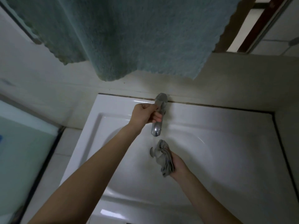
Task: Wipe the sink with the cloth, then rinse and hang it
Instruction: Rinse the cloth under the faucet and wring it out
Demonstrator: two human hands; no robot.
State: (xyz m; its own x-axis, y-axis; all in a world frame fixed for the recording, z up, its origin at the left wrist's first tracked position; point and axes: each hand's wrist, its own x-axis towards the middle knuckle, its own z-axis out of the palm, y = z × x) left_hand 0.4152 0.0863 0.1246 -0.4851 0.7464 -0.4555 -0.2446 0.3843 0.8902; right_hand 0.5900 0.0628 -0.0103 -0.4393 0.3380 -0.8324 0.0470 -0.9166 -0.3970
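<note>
A white sink (218,131) fills the lower middle of the head view, set against a cream wall. At its back edge stands a chrome tap (157,126) with its spout pointing toward me. My left hand (145,114) is closed around the tap's handle. A thin stream of water falls from the spout. Just below the spout, my right hand (177,164) grips a bunched grey cloth (162,156), whose upper end sits under the water. The drain is partly hidden behind the cloth.
A large teal towel (121,34) hangs from above, its lower edge just over the back of the sink. A pale green box-like surface (21,151) lies at the left. A dark brown frame (262,23) runs along the upper right.
</note>
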